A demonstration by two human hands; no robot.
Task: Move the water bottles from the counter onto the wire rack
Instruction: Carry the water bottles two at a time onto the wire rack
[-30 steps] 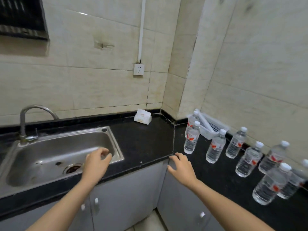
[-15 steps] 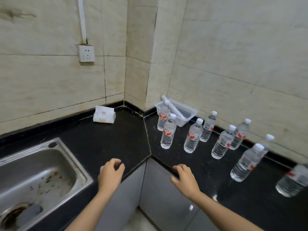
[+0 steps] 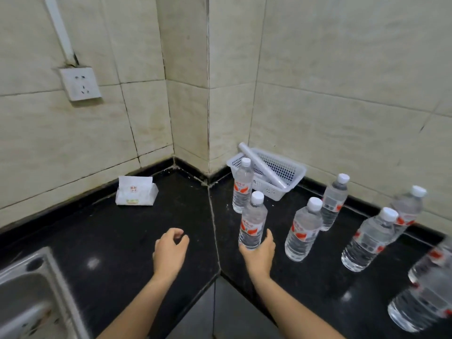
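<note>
Several clear water bottles with white caps and red labels stand on the black counter [image 3: 137, 241]. My right hand [image 3: 259, 253] is wrapped around the lower part of the nearest bottle [image 3: 252, 220], thumb on its left and fingers on its right; the bottle stands upright. Behind it is another bottle [image 3: 242, 187]. More bottles [image 3: 303, 231] [image 3: 333, 204] [image 3: 369, 241] stand to the right. My left hand [image 3: 171, 250] hovers over the counter left of the seam, fingers loosely curled, holding nothing. No wire rack is in view.
A white plastic basket [image 3: 291, 167] with a white roll sits in the corner behind the bottles. A tissue pack [image 3: 135, 194] lies by the left wall. The steel sink [image 3: 27, 297] is at the lower left. A wall socket [image 3: 80, 84] hangs above.
The view swung right and closer to the corner. My right hand went from the counter edge forward onto the nearest bottle. My left hand moved forward over the counter.
</note>
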